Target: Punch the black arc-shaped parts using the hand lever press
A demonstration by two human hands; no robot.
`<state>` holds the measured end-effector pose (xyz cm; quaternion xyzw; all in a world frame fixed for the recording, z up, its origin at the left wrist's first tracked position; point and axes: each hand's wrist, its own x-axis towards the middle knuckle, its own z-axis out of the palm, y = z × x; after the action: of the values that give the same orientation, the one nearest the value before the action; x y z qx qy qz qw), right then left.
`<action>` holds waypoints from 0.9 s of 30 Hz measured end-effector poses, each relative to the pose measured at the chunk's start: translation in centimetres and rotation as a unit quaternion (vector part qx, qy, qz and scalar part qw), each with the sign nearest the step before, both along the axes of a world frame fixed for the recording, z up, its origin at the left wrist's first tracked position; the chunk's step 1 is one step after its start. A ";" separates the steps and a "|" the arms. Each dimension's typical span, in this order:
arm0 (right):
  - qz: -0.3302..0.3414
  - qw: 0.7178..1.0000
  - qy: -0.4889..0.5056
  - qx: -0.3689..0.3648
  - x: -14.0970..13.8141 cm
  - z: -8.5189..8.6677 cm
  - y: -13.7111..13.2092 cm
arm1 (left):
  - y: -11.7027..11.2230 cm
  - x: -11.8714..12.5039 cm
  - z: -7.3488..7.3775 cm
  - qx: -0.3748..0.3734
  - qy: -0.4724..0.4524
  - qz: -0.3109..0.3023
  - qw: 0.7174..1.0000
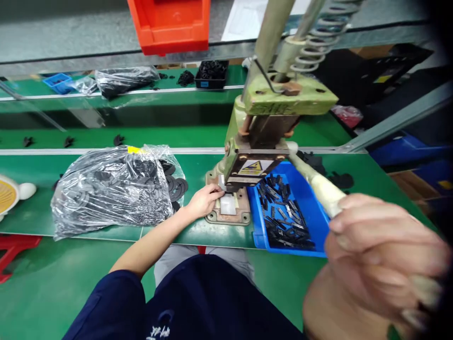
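Observation:
A green hand press (260,141) stands on the green bench, its base plate (228,208) holding a white block. My left hand (205,200) reaches to the press base, its fingers pinched together right under the ram on something too small to make out. My right hand (380,257), close to the camera and blurred, is wrapped round the press's long pale lever handle (323,189), which slopes down from the press head. A blue tray (313,217) of small black and metal parts sits just right of the press.
A clear plastic bag (109,189) of black round parts lies left of the press. Behind runs a green conveyor with loose black pieces, another bag (123,80) and a black bin (211,74). An orange bin (171,23) hangs above. A fan (9,196) sits at far left.

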<state>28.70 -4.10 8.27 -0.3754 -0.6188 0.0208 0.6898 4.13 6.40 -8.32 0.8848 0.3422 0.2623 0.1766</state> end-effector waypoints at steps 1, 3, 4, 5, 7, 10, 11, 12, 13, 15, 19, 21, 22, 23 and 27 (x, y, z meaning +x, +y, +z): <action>0.005 0.999 -0.002 0.033 -0.3 -1.5 -0.2 | 0.0 0.0 -0.2 -0.001 -0.004 0.000 1.000; -0.013 0.995 0.015 0.102 -0.9 -4.5 -0.2 | -0.1 0.1 -0.4 -0.004 -0.011 0.000 1.000; -0.018 0.990 0.012 0.141 -1.2 -5.9 0.0 | -0.2 0.1 -0.5 -0.006 -0.013 -0.003 1.000; -0.026 0.986 0.021 0.165 -1.4 -7.1 0.2 | -0.3 0.0 -0.5 -0.006 -0.015 -0.007 1.000; -0.033 0.974 0.040 0.218 -1.7 -8.6 0.8 | -0.3 -0.3 -0.3 -0.006 -0.018 -0.018 1.000; -0.040 0.966 0.049 0.250 -1.9 -9.1 1.4 | 0.2 -1.9 0.8 -0.020 0.002 0.015 1.000; -0.042 0.968 0.046 0.244 -1.9 -9.0 1.5 | 0.6 -2.7 1.3 -0.032 0.026 0.053 0.998; -0.043 0.970 0.044 0.233 -1.9 -8.8 1.4 | 1.0 -3.6 1.9 -0.049 0.060 0.103 0.992; -0.044 0.973 0.044 0.224 -2.0 -8.7 1.3 | 1.5 -4.6 2.6 -0.068 0.106 0.159 0.979; -0.048 0.974 0.054 0.215 -2.1 -8.5 1.0 | 2.3 -6.1 3.7 -0.099 0.213 0.260 0.937; -0.048 0.979 0.064 0.188 -2.3 -8.5 0.3 | 3.0 -7.1 4.6 -0.119 0.363 0.314 0.869; -0.044 0.983 0.063 0.165 -2.3 -8.5 -0.1 | 3.0 -6.7 4.5 -0.122 0.390 0.307 0.859; -0.041 0.985 0.060 0.155 -2.2 -8.5 -0.3 | 2.9 -6.4 4.4 -0.121 0.398 0.302 0.858; -0.037 0.987 0.055 0.145 -2.1 -8.4 -0.5 | 2.9 -6.1 4.2 -0.119 0.404 0.296 0.857; -0.019 0.992 0.038 0.116 -1.7 -8.4 -1.0 | 2.8 -5.2 3.9 -0.109 0.416 0.275 0.860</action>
<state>27.03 -5.14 -0.10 -0.3037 -0.5830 -0.0503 0.7520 -1.03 9.16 -4.38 0.7564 0.6398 -0.1316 0.0338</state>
